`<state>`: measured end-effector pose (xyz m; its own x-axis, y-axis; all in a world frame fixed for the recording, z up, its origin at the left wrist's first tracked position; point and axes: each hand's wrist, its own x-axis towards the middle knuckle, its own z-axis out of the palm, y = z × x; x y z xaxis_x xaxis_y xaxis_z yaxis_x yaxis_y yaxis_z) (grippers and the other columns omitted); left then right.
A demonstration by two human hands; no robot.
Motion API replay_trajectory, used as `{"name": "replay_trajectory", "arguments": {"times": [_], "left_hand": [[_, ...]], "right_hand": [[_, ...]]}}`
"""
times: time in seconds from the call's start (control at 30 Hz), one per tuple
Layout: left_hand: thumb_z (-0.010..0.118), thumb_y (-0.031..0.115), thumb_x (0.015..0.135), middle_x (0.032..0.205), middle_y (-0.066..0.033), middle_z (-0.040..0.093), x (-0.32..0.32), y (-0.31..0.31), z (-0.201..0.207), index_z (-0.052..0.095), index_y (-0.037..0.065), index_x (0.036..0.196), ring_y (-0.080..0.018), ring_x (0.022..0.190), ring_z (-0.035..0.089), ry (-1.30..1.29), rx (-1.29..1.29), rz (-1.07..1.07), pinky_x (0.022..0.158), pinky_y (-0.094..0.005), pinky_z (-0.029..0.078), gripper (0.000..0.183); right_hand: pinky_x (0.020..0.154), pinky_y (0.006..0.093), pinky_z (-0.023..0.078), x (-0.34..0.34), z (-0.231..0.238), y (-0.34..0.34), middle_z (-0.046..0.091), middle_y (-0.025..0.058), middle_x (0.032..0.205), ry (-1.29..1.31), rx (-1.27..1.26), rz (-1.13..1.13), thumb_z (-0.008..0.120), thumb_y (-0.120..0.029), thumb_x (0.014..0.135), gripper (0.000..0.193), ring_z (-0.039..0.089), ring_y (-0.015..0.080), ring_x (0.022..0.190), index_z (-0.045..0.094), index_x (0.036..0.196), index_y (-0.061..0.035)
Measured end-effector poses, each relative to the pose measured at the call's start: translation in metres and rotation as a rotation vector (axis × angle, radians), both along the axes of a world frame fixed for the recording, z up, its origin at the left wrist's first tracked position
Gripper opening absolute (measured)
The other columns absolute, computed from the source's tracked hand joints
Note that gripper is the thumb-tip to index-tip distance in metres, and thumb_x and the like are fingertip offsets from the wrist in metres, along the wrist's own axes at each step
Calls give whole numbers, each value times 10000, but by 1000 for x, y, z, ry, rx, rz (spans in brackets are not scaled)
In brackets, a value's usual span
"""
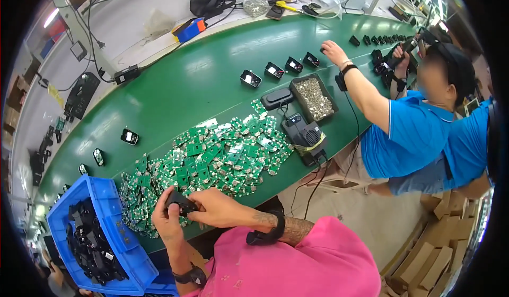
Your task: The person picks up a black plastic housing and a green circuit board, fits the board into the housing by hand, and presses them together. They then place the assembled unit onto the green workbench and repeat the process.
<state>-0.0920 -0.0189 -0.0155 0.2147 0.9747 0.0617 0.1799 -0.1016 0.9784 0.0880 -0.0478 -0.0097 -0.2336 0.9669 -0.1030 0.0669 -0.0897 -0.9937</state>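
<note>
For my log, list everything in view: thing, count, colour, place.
workbench: one, green, across the middle
circuit boards: many, green, piled on the workbench
open housings: many, black, spaced along the workbench
tray: one, dark, filled with small metal parts, right of the boards
corded device: one, black, yellow strap, below the tray
crate: at least one, blue, lower left
loose parts: many, black, inside the crate
cartons: several, brown, lower right
co-worker: at least one, blue shirt, right
small housing: one, black, between both hands
left grip: one, bare, lower centre
right grip: one, bare, beside it
</note>
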Motion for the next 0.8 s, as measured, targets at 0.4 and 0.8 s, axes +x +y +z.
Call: {"name": "replay_trajectory", "arguments": {"times": [0.4, 0.8], "left_hand": [[626, 54, 850, 1063, -157, 689, 30, -12, 2, 518, -68, 1358, -230, 970, 670, -48, -31, -65, 899, -343, 530, 534], [530, 384, 1001, 1020, -133, 711, 58, 27, 1, 651, -62, 1165, -167, 874, 662, 172, -209, -64, 789, -297, 538, 491]], "right_hand": [[640, 484, 496, 27, -18, -8, 627, 222, 662, -207, 159, 30, 708, -285, 807, 303, 640, 418, 671, 673, 808, 16], [600, 432, 514, 56, -5, -8, 671, 152, 723, -196, 91, -44, 732, -402, 825, 402, 671, 350, 677, 623, 911, -25]]}}
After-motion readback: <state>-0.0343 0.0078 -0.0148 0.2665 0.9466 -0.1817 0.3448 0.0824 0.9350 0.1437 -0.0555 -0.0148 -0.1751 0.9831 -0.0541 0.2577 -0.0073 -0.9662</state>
